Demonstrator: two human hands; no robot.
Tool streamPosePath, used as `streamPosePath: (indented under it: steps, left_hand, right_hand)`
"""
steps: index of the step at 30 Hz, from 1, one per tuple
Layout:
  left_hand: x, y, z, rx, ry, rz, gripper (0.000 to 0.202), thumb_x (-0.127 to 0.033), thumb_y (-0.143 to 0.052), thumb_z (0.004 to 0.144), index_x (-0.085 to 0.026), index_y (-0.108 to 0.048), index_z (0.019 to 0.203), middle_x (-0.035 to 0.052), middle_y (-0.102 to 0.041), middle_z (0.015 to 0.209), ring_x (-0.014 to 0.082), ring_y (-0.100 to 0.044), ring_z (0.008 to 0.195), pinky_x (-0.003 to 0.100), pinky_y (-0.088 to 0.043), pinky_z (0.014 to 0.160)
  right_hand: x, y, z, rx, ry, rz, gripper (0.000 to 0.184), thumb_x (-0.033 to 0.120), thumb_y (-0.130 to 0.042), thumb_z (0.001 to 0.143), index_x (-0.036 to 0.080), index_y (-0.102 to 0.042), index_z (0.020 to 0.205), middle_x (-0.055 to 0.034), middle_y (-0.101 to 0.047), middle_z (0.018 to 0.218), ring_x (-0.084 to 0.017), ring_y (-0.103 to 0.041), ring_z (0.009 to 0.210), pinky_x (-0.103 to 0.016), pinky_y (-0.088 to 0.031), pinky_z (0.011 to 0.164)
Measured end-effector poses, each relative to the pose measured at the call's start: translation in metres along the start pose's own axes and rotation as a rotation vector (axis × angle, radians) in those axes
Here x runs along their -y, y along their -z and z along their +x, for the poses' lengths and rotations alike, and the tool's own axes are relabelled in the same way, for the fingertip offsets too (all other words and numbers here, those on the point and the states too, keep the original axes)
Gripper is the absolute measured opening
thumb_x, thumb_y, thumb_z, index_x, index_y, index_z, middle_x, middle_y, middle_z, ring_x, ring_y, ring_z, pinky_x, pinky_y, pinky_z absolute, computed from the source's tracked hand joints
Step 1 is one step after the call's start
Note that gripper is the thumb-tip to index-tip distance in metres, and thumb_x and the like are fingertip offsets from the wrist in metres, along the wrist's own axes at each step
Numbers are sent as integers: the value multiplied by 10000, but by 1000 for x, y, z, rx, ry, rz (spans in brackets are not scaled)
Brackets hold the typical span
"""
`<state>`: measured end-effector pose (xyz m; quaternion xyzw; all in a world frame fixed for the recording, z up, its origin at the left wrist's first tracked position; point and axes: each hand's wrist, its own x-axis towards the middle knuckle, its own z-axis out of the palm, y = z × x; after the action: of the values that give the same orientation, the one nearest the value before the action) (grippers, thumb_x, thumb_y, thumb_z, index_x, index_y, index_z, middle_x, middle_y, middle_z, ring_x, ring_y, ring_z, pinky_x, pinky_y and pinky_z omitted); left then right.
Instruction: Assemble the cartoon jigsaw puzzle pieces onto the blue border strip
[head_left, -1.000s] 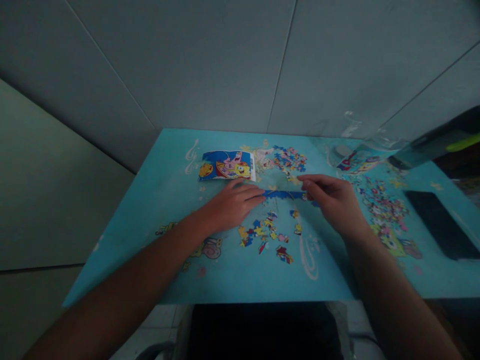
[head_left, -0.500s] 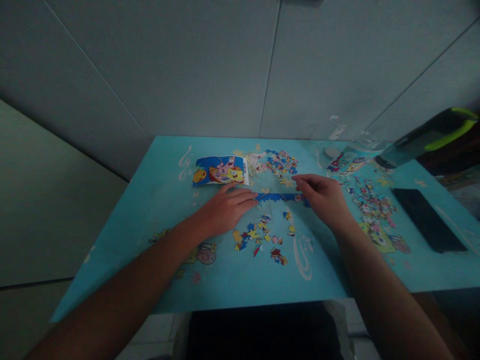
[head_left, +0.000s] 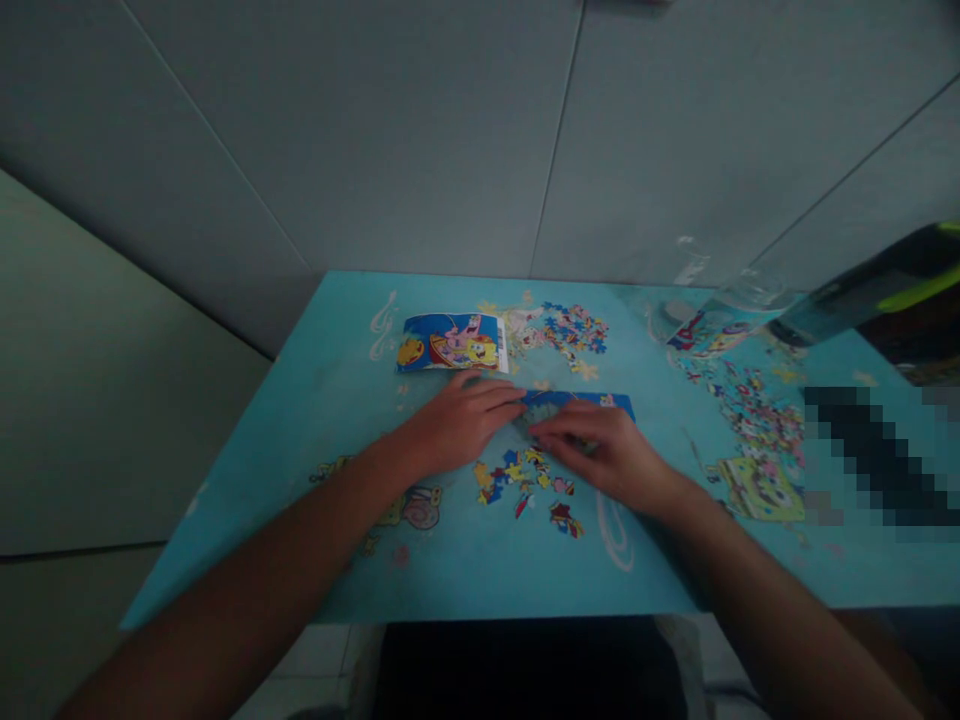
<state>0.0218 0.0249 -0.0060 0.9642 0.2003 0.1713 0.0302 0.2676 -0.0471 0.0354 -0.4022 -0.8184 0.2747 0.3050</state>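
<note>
A strip of joined blue jigsaw pieces lies across the middle of the table. My left hand rests flat with fingers stretched out, their tips at the strip's left end. Just below the strip, my right hand has its fingertips pinched together over the loose jigsaw pieces; whatever is between them is too small to make out. Part of the strip is hidden behind that hand. A picture sheet with cartoon figures lies beyond my left hand.
More jigsaw pieces lie in a heap at the back and another pile on the right. A clear plastic container and a dark bottle with a green strap stand at the back right. A grey wall borders the table.
My right hand has moved left and nearer to me, from the strip's right end to above the loose pieces. My left hand keeps its place. The view has shifted slightly.
</note>
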Motion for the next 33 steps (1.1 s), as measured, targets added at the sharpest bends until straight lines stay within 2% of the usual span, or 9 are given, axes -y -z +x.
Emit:
streamPosePath:
  steps: [2,5,10,15,18,22,24,30,33]
  left_hand:
    - [0,1,0,3,2,-4,338,-163,-473,1012,-184,-620,1315,84,-604,1428,235,-536,1337,492,-306,1181]
    - [-1,2,1,10,15,-6,347,-154,-466,1012,-185,-610,1326,72,-604,1430,233,-531,1342,490,-295,1186]
    - [-2,2,1,15,21,-7,357,-136,-472,999,-196,-614,1320,69,-605,1431,232,-536,1338,490,-297,1177]
    - [-2,1,1,5,27,-3,358,-137,-477,1000,-210,-613,1322,72,-601,1435,226,-543,1334,483,-295,1180]
    - [-3,2,1,16,27,0,359,-139,-481,999,-214,-608,1326,66,-599,1437,224,-535,1341,479,-295,1182]
    - [-3,3,1,31,31,0,342,-170,-487,1013,-209,-602,1333,65,-587,1451,227,-518,1357,480,-283,1193]
    - [-2,2,1,32,32,-2,334,-192,-493,1021,-207,-598,1337,67,-579,1460,228,-512,1363,484,-272,1200]
    - [-1,0,0,15,19,7,336,-183,-488,1024,-204,-596,1342,66,-590,1448,237,-514,1356,502,-269,1188]
    - [-2,1,1,7,21,4,338,-172,-479,1021,-207,-604,1333,66,-601,1436,239,-522,1348,502,-277,1178]
  right_hand:
    - [2,-7,-1,137,135,-35,223,260,-578,1012,190,-769,1102,-56,-690,826,-175,-607,768,-344,-481,751]
    - [3,-13,-3,272,222,-113,239,278,-556,1029,194,-776,1068,-58,-667,802,-184,-598,781,-363,-459,777]
    - [11,-12,-7,379,255,-149,237,303,-553,1031,229,-760,1119,-57,-692,852,-199,-606,849,-374,-438,816]
    - [22,-11,-8,435,278,-104,199,309,-587,1008,254,-779,1013,-29,-668,794,-192,-588,823,-395,-432,877]
    - [19,-12,-7,382,247,-61,194,294,-588,1007,232,-771,1019,-38,-676,822,-193,-598,837,-384,-444,862]
    - [7,-18,-6,171,110,-128,213,252,-562,1019,194,-761,1072,-67,-684,875,-203,-604,842,-363,-468,793]
    - [1,-23,-5,111,47,-155,196,243,-580,1008,187,-762,1058,-72,-681,884,-210,-610,854,-366,-480,802]
    - [-2,-29,-4,111,-23,-203,213,306,-683,953,223,-750,1137,-73,-678,962,-227,-631,912,-386,-499,832]
    - [1,-27,-3,121,-23,-181,168,306,-687,949,221,-755,1077,-74,-684,981,-229,-636,928,-389,-503,848]
